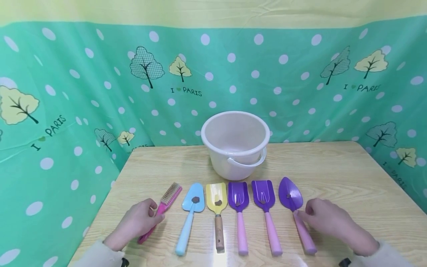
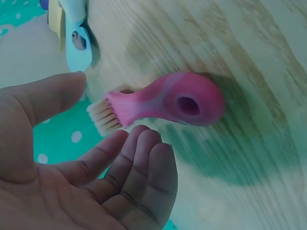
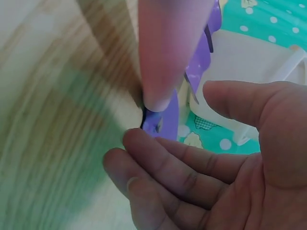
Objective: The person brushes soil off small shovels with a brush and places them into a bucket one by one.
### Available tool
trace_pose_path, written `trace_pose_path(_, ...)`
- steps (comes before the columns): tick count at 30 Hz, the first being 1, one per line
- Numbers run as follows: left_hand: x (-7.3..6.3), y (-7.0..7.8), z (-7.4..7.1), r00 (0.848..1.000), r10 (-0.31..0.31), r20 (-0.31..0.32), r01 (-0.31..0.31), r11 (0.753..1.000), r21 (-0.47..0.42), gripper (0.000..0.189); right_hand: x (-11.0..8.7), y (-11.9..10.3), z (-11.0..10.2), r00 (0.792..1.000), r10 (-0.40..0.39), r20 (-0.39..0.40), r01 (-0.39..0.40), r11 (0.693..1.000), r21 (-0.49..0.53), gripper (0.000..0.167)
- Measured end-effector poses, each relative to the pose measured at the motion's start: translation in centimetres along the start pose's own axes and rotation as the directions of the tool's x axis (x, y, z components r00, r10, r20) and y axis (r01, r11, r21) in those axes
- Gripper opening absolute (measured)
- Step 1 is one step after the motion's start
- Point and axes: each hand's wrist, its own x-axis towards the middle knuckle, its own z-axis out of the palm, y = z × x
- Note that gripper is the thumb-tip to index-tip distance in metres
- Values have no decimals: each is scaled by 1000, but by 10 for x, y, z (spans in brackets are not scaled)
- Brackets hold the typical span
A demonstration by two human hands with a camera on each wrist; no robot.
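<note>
In the head view, my left hand (image 1: pixel 138 218) hovers at a pink-handled brush (image 1: pixel 171 193) with pale bristles, at the left end of a row of hand tools. The left wrist view has that brush (image 2: pixel 158 98) just beyond the spread thumb and loosely bent fingers, with a gap between. At the row's right end, my right hand (image 1: pixel 328 218) is beside the pink handle of a pointed purple trowel (image 1: pixel 305 235). Its thumb and fingers are apart in the right wrist view, the trowel handle (image 3: pixel 168 52) just past the fingertips.
Between the hands lie a light blue trowel (image 1: pixel 184 233), a yellow shovel (image 1: pixel 211 193) with a wooden handle, and two purple shovels (image 1: pixel 242 233) with pink handles. A white bucket (image 1: pixel 230 167) stands behind them on the wooden table (image 1: pixel 160 159), near the green curtain (image 1: pixel 233 74).
</note>
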Motion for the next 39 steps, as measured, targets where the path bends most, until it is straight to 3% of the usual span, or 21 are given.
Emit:
trace_pose_path(9,-1,-4,8,998,-55,40,58,997,-58,37,0,-1,11,999,33,38,-32,999,-26,43)
trace_pose_path(17,0,-7,12,999,-42,21,42,999,-7,29,0,-5,18,1000,19,0,-19,1000,-21,45)
trace_pose_path(21,1,-7,13,998,-58,24,58,998,9,25,-1,-4,20,1000,9,-18,-9,1000,-4,39)
trace_pose_path(28,2,-7,15,999,-33,19,32,998,49,24,-2,-1,22,999,5,-33,-5,1000,5,25)
trace_pose_path(39,0,-6,15,998,-61,34,59,997,38,18,-6,6,23,996,29,-81,-28,1000,10,17)
